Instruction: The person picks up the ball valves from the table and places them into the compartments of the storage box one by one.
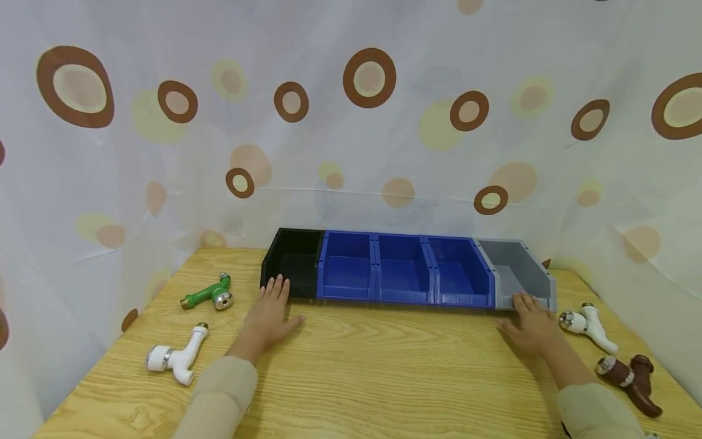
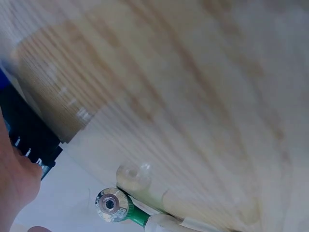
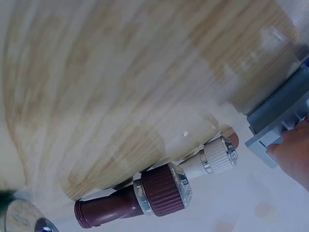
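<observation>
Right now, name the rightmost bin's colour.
Grey; the rightmost bin shows best in the head view.

- Head view was bright, crisp; light fell diffuse, even; faint shadows lay beside the forearms (image 1: 248,349);
- Wrist views ran bluish, hazy; pale glare washed the tabletop (image 2: 159,87); its grain blurred;
- Maroon tap (image 3: 161,193) showed small metallic highlights.

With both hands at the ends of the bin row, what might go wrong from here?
1. The left hand is at the black bin and the right hand at the gray bin; an uneven push might skew the row.
2. The right hand could bump the white tap close beside it.
3. The right sleeve, near the brown tap, might nudge it.
</observation>
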